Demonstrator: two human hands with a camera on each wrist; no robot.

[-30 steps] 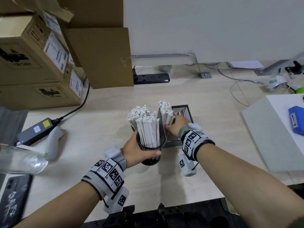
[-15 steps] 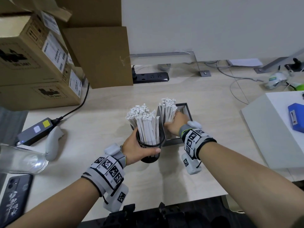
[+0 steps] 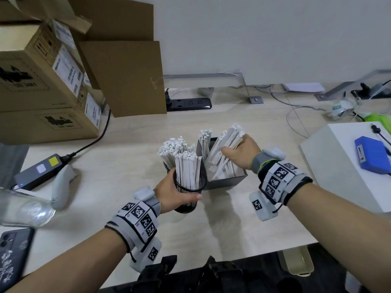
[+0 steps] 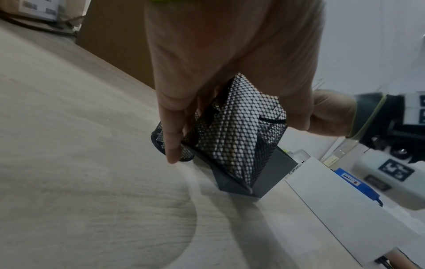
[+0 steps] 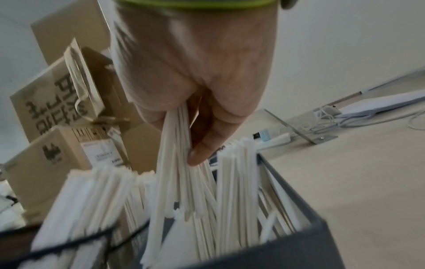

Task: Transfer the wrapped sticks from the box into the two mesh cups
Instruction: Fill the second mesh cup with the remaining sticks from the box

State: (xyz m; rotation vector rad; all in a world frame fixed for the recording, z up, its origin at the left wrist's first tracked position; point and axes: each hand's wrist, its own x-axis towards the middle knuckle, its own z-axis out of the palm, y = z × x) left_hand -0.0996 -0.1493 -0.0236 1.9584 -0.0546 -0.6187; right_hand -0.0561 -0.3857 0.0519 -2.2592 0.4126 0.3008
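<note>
A bundle of wrapped sticks (image 3: 227, 144) fans out from the right hand (image 3: 243, 152) just right of centre in the head view, its lower ends down inside the dark box (image 3: 225, 181) and its tops leaning toward the upper right; the right wrist view shows the fingers (image 5: 204, 149) and thumb curled round that bundle, pinching it from both sides above the box's near wall. More loose sticks lie slanted inside the box, and a smaller upright clump (image 3: 204, 142) stands against its left wall, where the second mesh container (image 4: 239, 134) shows only in the left wrist view, pressed against the box's side. Touching the box on the left stands the round mesh cup (image 3: 189, 192), packed with upright wrapped sticks (image 3: 182, 159) whose torn paper tops rise well above its rim. The left hand (image 3: 172, 193) grips this cup low in the centre of the frame, thumb across its near side and fingers wrapped round the far side. All of it rests on a pale wooden desk (image 3: 131, 144). At the upper left are stacked cardboard boxes (image 3: 42, 85), with a black power strip (image 3: 188, 103) behind centre, a power adapter (image 3: 39, 169) at mid left, a phone (image 3: 12, 254) at the lower left, and a blue device (image 3: 372, 154) on a white block (image 3: 330, 166) at the right edge.
</note>
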